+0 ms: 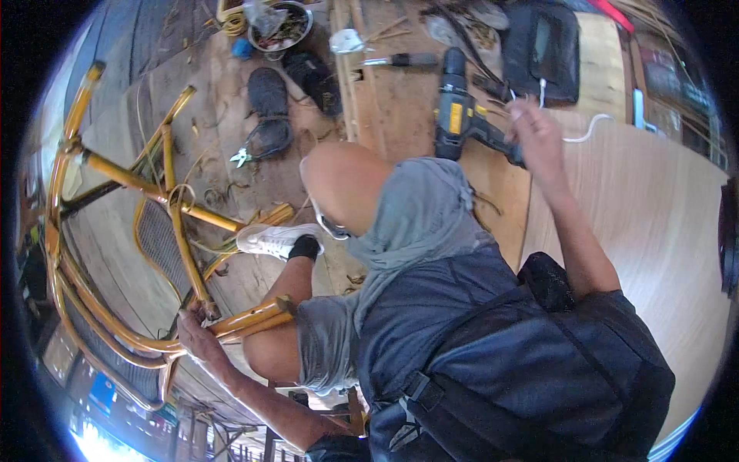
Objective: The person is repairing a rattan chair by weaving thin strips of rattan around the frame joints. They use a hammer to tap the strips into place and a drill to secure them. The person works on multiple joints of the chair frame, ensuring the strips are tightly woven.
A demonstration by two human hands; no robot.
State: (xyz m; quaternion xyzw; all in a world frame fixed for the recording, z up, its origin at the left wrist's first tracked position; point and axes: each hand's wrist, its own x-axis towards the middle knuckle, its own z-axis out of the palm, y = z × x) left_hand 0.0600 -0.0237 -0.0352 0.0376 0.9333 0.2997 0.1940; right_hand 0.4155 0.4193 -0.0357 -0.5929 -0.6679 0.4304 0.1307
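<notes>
A rattan chair frame [123,173] of glossy yellow-brown poles with woven panels lies tipped over at the left. My left hand [202,339] grips it at a joint near my knee, its fingers partly hidden behind the poles. Out to the right, my right hand [536,138] is raised with fingers curled together; what they hold, if anything, is too blurred to make out. Just beside that hand lies a black and yellow cordless drill [456,115], its handle end close under my fingers. A thin strip of cane [181,202] is looped round one of the chair's poles.
Pliers [243,157] lie by a dark shoe [269,108] on the plank floor. A metal bowl of small parts [285,31] stands farther off. A screwdriver [400,60], a black pouch with a phone [543,50] and a white cable [591,129] lie at the far right.
</notes>
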